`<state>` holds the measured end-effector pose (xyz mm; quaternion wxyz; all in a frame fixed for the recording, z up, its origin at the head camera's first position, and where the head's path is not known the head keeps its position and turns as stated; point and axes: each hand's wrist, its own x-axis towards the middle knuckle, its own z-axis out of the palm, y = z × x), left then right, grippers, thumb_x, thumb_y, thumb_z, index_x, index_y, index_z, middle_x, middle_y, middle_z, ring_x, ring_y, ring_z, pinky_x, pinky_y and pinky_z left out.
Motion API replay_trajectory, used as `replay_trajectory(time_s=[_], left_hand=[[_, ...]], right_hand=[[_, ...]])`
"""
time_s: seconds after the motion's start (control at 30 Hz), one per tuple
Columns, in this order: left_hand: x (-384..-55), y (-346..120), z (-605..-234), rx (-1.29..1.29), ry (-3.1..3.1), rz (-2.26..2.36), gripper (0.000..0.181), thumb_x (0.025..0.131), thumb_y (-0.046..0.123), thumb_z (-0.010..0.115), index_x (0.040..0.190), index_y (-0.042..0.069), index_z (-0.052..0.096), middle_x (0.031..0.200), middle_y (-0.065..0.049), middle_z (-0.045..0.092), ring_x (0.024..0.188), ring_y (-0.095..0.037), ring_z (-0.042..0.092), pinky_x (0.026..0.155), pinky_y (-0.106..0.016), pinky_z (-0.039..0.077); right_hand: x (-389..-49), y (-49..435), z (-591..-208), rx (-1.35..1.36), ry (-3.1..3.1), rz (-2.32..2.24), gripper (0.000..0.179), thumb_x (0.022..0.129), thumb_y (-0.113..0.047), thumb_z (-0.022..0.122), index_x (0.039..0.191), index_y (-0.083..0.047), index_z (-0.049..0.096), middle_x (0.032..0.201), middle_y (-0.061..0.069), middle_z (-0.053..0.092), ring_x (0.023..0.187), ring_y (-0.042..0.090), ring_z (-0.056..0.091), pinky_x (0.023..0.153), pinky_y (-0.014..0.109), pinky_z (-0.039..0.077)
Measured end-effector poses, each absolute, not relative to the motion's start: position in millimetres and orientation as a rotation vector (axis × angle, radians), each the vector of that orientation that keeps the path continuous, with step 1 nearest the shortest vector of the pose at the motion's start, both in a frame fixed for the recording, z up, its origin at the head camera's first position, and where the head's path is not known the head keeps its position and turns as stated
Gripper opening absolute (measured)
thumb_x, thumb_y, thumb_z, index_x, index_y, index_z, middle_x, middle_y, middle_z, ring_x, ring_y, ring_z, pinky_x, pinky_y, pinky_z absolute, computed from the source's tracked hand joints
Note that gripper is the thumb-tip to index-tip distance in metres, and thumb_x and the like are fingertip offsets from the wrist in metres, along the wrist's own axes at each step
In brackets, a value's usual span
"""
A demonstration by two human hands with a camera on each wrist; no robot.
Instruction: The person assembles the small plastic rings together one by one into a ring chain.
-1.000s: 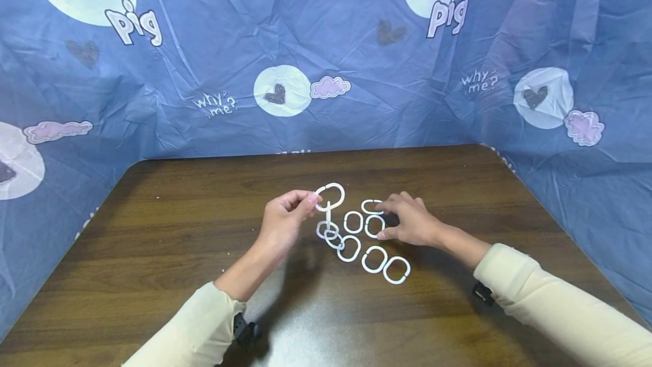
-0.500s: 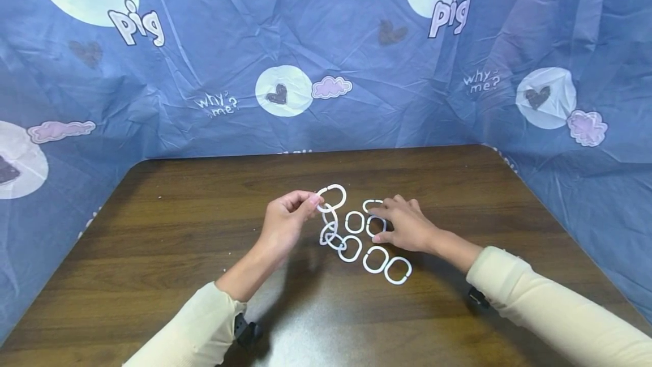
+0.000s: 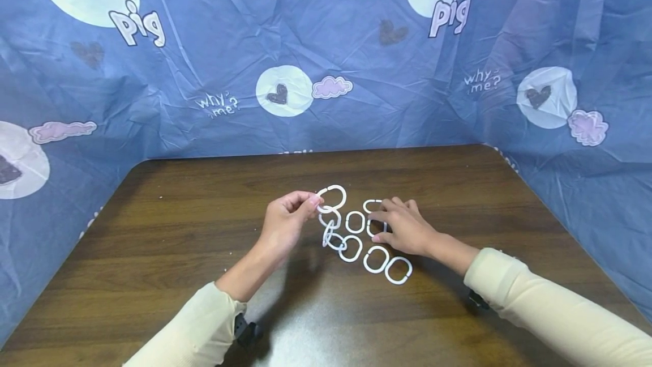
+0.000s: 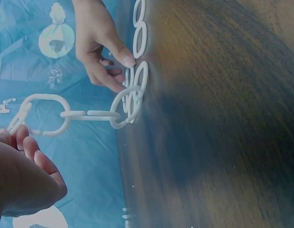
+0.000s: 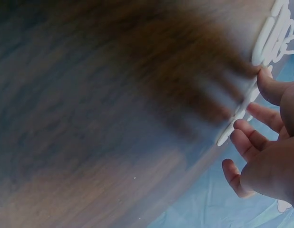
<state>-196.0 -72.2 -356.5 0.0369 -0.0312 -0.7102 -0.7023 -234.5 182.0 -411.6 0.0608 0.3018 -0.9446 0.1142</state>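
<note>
My left hand pinches the end ring of a chain of white plastic oval C-rings, each with a small gap. That end hangs above the table; linked rings drop from it to the last ring, which lies flat. In the left wrist view the chain runs from the left hand toward the right hand. My right hand curls its thumb and fingers about opposite edges of a loose C-ring lying on the table. The hand partly covers that ring.
Another C-ring lies just beyond the right fingers, partly hidden. One loose ring lies between the hands. Two more, a nearer ring and its neighbour, lie toward me. A blue printed cloth stands behind the wooden table.
The right hand has shifted slightly left and nearer, its thumb and forefinger drawing closer together about the loose ring. Below the left hand, the hanging links have swung and turned.
</note>
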Motion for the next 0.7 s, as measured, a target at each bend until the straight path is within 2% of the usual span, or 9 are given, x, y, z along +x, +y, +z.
replay_trajectory(time_s=[0.13, 0.3, 0.5, 0.7], left_hand=[[-195.9, -72.0, -355.9, -0.094, -2.187, -2.15, 0.016, 0.092, 0.009, 0.063, 0.095, -0.006, 0.068, 0.081, -0.003, 0.067, 0.077, -0.018, 0.062, 0.075, -0.025, 0.051], [-196.0, -72.2, -356.1, -0.088, -2.194, -2.145, 0.016, 0.092, 0.009, 0.063, 0.095, -0.006, 0.068, 0.08, -0.003, 0.067, 0.078, -0.02, 0.062, 0.075, -0.025, 0.05], [-196.9, -72.7, -356.4, -0.093, -2.196, -2.142, 0.016, 0.092, 0.01, 0.063, 0.095, -0.006, 0.068, 0.08, -0.003, 0.067, 0.078, -0.02, 0.062, 0.074, -0.025, 0.05], [-196.9, -73.0, -356.7, -0.09, -2.198, -2.133, 0.016, 0.092, 0.009, 0.063, 0.094, -0.006, 0.068, 0.079, -0.002, 0.066, 0.075, -0.016, 0.06, 0.077, -0.03, 0.051]], right_hand=[[-234.8, 181.6, -412.4, 0.886, -2.879, 0.372, 0.049, 0.078, -0.035, 0.078, 0.121, -0.013, 0.066, 0.106, 0.004, 0.058, 0.094, 0.02, 0.049, 0.077, 0.042, 0.032], [-234.7, 180.9, -412.3, 0.854, -2.905, 0.39, 0.053, 0.078, -0.034, 0.078, 0.121, -0.006, 0.065, 0.114, 0.01, 0.06, 0.104, 0.026, 0.052, 0.08, 0.045, 0.033], [-235.1, 179.6, -411.0, 0.846, -2.924, 0.376, 0.052, 0.079, -0.035, 0.077, 0.12, -0.006, 0.065, 0.112, 0.009, 0.059, 0.105, 0.025, 0.052, 0.082, 0.046, 0.033], [-234.4, 178.7, -411.5, 0.873, -2.922, 0.36, 0.056, 0.08, -0.04, 0.076, 0.121, -0.004, 0.063, 0.112, 0.009, 0.058, 0.103, 0.024, 0.051, 0.083, 0.046, 0.032]])
